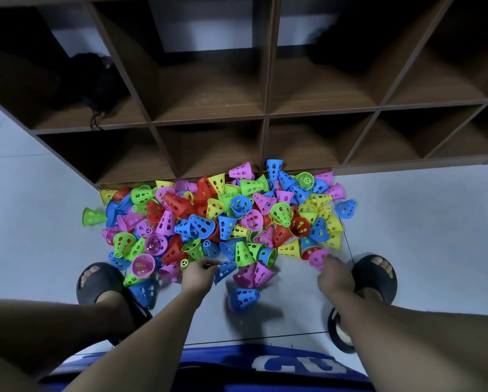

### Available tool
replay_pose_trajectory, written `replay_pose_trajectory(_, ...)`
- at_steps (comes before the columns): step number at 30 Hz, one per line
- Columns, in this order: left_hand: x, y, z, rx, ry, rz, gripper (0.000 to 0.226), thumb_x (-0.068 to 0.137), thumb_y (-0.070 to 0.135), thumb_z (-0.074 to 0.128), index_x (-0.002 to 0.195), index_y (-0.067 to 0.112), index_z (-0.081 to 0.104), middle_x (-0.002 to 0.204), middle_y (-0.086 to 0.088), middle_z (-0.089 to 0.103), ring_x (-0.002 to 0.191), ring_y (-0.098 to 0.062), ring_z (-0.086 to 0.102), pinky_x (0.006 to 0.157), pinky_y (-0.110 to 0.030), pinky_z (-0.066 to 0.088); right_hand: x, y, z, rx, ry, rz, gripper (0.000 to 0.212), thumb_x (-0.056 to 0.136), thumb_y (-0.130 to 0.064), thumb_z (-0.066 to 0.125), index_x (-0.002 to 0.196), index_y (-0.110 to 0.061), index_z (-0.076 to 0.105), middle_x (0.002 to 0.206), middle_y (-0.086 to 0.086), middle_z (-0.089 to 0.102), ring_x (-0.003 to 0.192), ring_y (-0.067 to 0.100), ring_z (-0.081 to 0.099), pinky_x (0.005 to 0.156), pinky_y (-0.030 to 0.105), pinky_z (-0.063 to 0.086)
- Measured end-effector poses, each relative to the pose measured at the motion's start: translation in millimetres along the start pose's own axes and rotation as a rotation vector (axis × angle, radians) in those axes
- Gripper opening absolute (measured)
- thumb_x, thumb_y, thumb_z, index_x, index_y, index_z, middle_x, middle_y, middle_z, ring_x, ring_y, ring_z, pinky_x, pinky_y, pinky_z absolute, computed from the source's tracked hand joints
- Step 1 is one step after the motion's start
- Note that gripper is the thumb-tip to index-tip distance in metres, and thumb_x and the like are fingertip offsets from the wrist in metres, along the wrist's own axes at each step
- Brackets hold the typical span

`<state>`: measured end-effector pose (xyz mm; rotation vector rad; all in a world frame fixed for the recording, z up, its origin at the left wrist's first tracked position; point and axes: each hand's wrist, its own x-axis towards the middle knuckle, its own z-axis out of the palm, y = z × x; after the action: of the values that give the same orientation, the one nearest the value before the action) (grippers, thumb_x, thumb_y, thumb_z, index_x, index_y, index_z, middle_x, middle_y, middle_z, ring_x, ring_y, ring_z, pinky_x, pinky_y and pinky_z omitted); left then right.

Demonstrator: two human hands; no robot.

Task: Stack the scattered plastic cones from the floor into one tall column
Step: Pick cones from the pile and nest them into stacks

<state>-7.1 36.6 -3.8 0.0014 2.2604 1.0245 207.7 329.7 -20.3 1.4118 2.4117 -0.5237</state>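
1. On the floor (25,227) at the foot of the shelf (265,137), the cones (223,216) lay in one bright heap, with no column in sight.
2. The left hand (200,268) was curled, pinching a blue cone (225,271) at the heap's near edge.
3. The right hand (333,271) rested on a pink cone (317,257). Blur hid whether it gripped.
4. My judgement: turn each cone wide end down, nest them squarely, and start the column on bare floor.

Left hand (199,271) pinches blue cone (226,269); right hand (333,274) down (blurred).
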Motion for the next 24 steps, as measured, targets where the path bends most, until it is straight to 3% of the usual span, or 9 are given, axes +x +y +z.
replay_pose_trajectory(4,-10,12,-3,-0.096,0.029,0.02,0.019,0.099,0.013,0.063,0.11,0.028,0.067,0.094,-0.006,0.074,0.067,-0.022,0.059,0.055,-0.029,0.045,-15,-24,-3,0.189,0.06,-0.073,0.024,0.091,-0.012,0.062,0.114,-0.015,0.069,0.114,0.011,0.07,0.105,0.036,0.067,0.087,0.04,0.058)
replay_pose_trajectory(7,-20,21,0,-0.122,0.016,0.023,0.02,0.099,0.018,0.064,0.116,0.027,0.06,0.097,-0.004,0.073,0.081,-0.028,0.071,0.065,-0.032,0.054,-25,-43,-4,0.334,0.094,-0.091,0.01,0.092,-0.015,0.067,0.101,-0.014,0.073,0.1,0.012,0.076,0.094,0.035,0.071,0.082,0.038,0.059)
replay_pose_trajectory(10,-28,25,7,-0.133,-0.071,0.042,0.006,0.102,0.017,0.062,0.101,0.014,0.067,0.091,-0.004,0.071,0.081,-0.022,0.065,0.071,-0.033,0.054,-34,-56,-6,0.46,0.078,-0.098,0.004,0.094,-0.015,0.069,0.096,-0.014,0.072,0.091,0.007,0.075,0.088,0.03,0.071,0.076,0.035,0.058)
replay_pose_trajectory(13,-36,27,11,-0.15,-0.188,0.029,0.018,0.104,0.011,0.059,0.088,0.006,0.067,0.081,-0.006,0.065,0.073,-0.017,0.058,0.056,-0.019,0.046,-47,-68,-16,0.56,0.067,-0.114,0.005,0.095,-0.021,0.072,0.097,-0.017,0.069,0.084,-0.002,0.067,0.08,0.02,0.066,0.06,0.017,0.044)
replay_pose_trajectory(15,-39,25,15,-0.14,-0.245,-0.004,0.017,0.103,0.005,0.057,0.089,0.002,0.067,0.081,-0.01,0.062,0.072,-0.018,0.056,0.047,-0.014,0.042,-51,-72,-19,0.596,0.072,-0.133,0.007,0.094,-0.024,0.073,0.093,-0.021,0.067,0.08,-0.005,0.068,0.075,0.017,0.064,0.058,0.012,0.04)
replay_pose_trajectory(19,-40,10,25,-0.084,-0.264,-0.07,0.018,0.1,0.002,0.056,0.088,0.002,0.069,0.075,-0.011,0.065,0.067,-0.02,0.059,0.045,-0.018,0.042,-51,-72,-13,0.762,-0.017,-0.144,0.013,0.09,-0.031,0.077,0.081,-0.025,0.07,0.074,-0.005,0.074,0.071,0.017,0.069,0.07,0.034,0.055)
replay_pose_trajectory(21,-39,1,31,-0.061,-0.25,-0.092,0.018,0.101,0.007,0.058,0.086,0.004,0.068,0.075,-0.012,0.07,0.067,-0.022,0.062,0.052,-0.024,0.045,-59,-78,-18,0.893,-0.098,-0.098,0.009,0.093,-0.027,0.075,0.085,-0.021,0.073,0.069,-0.004,0.069,0.065,0.017,0.061,0.064,0.034,0.05)
replay_pose_trajectory(24,-41,-6,37,0.036,-0.185,-0.072,0.022,0.101,0.016,0.058,0.088,0.004,0.071,0.082,-0.013,0.076,0.069,-0.023,0.066,0.058,-0.026,0.048,-73,-87,-24,1.182,-0.359,-0.006,0.009,0.099,-0.015,0.069,0.096,-0.007,0.071,0.068,0.007,0.059,0.057,0.016,0.052,0.053,0.027,0.041)
